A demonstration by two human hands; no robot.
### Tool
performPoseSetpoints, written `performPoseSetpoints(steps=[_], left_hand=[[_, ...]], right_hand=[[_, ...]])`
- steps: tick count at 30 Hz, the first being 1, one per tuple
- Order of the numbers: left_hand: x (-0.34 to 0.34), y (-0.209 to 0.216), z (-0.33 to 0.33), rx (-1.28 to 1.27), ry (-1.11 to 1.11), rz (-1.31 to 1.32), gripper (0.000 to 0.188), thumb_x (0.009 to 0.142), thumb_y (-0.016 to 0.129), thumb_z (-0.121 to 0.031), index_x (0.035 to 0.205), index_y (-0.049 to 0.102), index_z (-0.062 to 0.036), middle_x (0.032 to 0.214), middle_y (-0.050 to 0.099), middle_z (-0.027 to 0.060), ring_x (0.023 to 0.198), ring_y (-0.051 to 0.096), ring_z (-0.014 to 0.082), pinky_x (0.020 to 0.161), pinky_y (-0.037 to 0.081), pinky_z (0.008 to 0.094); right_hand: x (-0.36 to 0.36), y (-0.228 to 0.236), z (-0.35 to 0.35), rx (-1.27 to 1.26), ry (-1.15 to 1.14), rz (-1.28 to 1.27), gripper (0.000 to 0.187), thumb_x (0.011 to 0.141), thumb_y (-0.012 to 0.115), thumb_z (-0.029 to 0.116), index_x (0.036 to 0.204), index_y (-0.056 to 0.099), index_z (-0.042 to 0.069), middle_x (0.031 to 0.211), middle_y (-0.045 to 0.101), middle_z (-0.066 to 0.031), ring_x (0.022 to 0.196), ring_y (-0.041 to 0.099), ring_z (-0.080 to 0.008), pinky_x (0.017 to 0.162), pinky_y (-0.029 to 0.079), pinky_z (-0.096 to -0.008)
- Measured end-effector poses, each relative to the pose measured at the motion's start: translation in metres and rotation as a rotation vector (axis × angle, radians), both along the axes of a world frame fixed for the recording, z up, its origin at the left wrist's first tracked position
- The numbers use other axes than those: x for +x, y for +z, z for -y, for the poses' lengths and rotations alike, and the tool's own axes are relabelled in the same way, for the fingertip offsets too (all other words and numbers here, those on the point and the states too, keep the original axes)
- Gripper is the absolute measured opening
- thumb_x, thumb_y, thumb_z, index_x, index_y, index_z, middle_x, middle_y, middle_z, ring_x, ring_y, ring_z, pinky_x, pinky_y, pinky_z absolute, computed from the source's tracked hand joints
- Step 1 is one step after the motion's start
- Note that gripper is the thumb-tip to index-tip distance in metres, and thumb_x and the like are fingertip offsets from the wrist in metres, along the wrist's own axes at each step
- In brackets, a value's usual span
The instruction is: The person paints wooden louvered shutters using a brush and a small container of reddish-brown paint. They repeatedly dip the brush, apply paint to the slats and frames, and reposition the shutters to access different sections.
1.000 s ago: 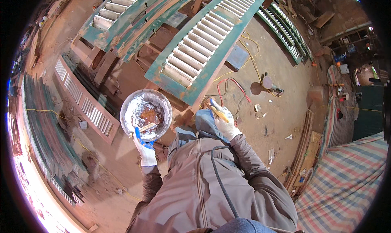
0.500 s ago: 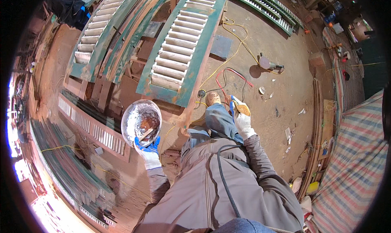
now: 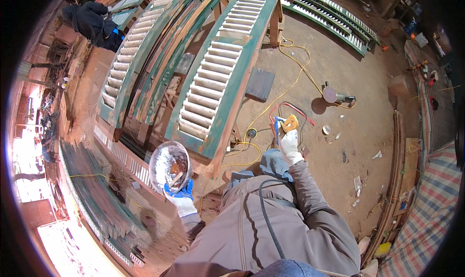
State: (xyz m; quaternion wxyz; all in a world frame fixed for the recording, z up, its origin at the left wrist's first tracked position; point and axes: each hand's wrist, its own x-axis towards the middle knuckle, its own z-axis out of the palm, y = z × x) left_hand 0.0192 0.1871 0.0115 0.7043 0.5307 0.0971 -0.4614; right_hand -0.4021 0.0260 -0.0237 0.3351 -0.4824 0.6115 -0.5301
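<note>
In a white glove with blue fingers, my left hand [image 3: 180, 199] grips the near rim of a round metal bowl [image 3: 161, 161]. Whitish residue and a brown patch cover the bowl's inside, and a thin stick-like piece lies in it by my fingers. My right hand [image 3: 289, 147], gloved alike, is closed around a yellow-tan piece with a rounded end [image 3: 290, 123]; its exact kind is unclear. Just beyond the bowl, a green louvred shutter [image 3: 205, 106] with whitish slats rests on a raised support. Neither hand touches the shutter.
A second green shutter [image 3: 127, 59] and long wooden pieces lie left of it. On the floor are a corded power tool [image 3: 334, 95], a yellow cable [image 3: 292, 85], a dark flat board [image 3: 260, 84] and scraps. A person in dark clothing [image 3: 94, 25] bends at far left.
The shutter and floor items sit lower and farther right in the picture. My shoe has gone out of sight. Both hands keep their holds, and the tan piece shows more fully.
</note>
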Motion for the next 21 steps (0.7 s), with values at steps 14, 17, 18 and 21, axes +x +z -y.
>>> performPoseSetpoints(steps=[14, 17, 18, 21], left_hand=[[-0.171, 0.018, 0.139, -0.17, -0.078, -0.127, 0.064, 0.087, 0.059, -0.055, 0.138, 0.05, -0.0161, 0.134, 0.058, 0.0168, 0.117, 0.059, 0.0399, 0.087, 0.055, 0.062], [-0.199, 0.022, 0.153, -0.117, -0.112, -0.047, 0.067, 0.089, 0.058, -0.054, 0.142, 0.046, -0.0146, 0.136, 0.054, 0.018, 0.117, 0.058, 0.0412, 0.086, 0.055, 0.062], [-0.205, 0.023, 0.152, -0.084, -0.114, -0.011, 0.068, 0.088, 0.059, -0.054, 0.142, 0.047, -0.0138, 0.135, 0.055, 0.0177, 0.115, 0.059, 0.0421, 0.087, 0.054, 0.0629], [-0.205, -0.004, 0.14, -0.043, -0.134, -0.051, 0.061, 0.094, 0.052, -0.054, 0.143, 0.045, -0.0188, 0.133, 0.056, 0.0132, 0.113, 0.063, 0.0356, 0.081, 0.06, 0.0567]], right_hand=[[-0.212, -0.045, 0.059, 0.201, -0.105, -0.455, 0.027, 0.095, 0.064, 0.027, 0.105, 0.07, 0.002, 0.092, 0.071, -0.0176, 0.085, 0.068, -0.0355, 0.075, 0.051, -0.0451], [-0.222, -0.055, 0.072, 0.051, -0.15, -0.547, 0.029, 0.096, 0.066, 0.028, 0.104, 0.069, 0.001, 0.092, 0.071, -0.0179, 0.083, 0.067, -0.0351, 0.073, 0.051, -0.0433], [-0.219, -0.052, 0.081, 0.063, -0.143, -0.528, 0.03, 0.095, 0.067, 0.029, 0.104, 0.069, 0.001, 0.091, 0.071, -0.018, 0.082, 0.067, -0.0349, 0.073, 0.051, -0.0434], [-0.191, -0.008, 0.094, 0.209, -0.057, -0.365, 0.032, 0.098, 0.064, 0.028, 0.115, 0.066, 0.001, 0.105, 0.071, -0.0175, 0.095, 0.069, -0.0284, 0.082, 0.053, -0.0394]])
